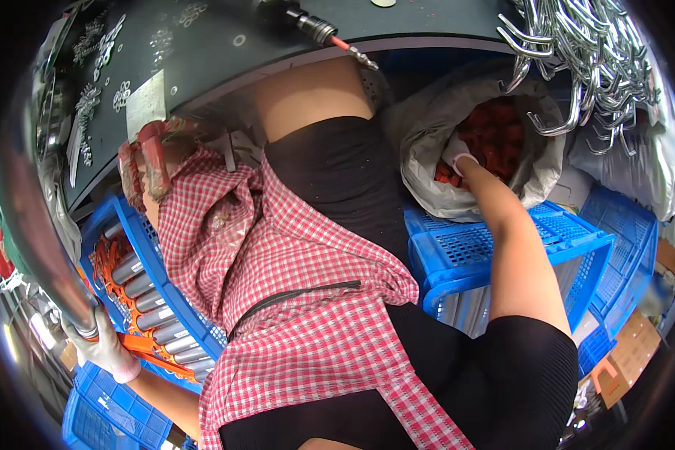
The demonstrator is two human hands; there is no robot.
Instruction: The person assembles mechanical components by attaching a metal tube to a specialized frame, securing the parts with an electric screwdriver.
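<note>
In a pale glove, my left hand [106, 351] is closed around the lower end of a long, shiny metal tube [49, 240] at the far left. Beside that hand an orange piece [157, 356] sticks out over a blue crate [146, 247] of grey cylinders with orange parts. My right arm reaches into an open whitish sack [427, 176]. There my right hand [457, 153], also gloved, touches a heap of red-orange parts [496, 133]. Its fingers are partly hidden, so its grip does not show.
A dark workbench [225, 22] carries washers, small metal parts and a power driver [319, 30] with a bit. Shiny bent metal hooks [585, 60] hang at the upper right. Below the sack stands a blue crate [495, 240], with cardboard boxes [634, 352] farther right.
</note>
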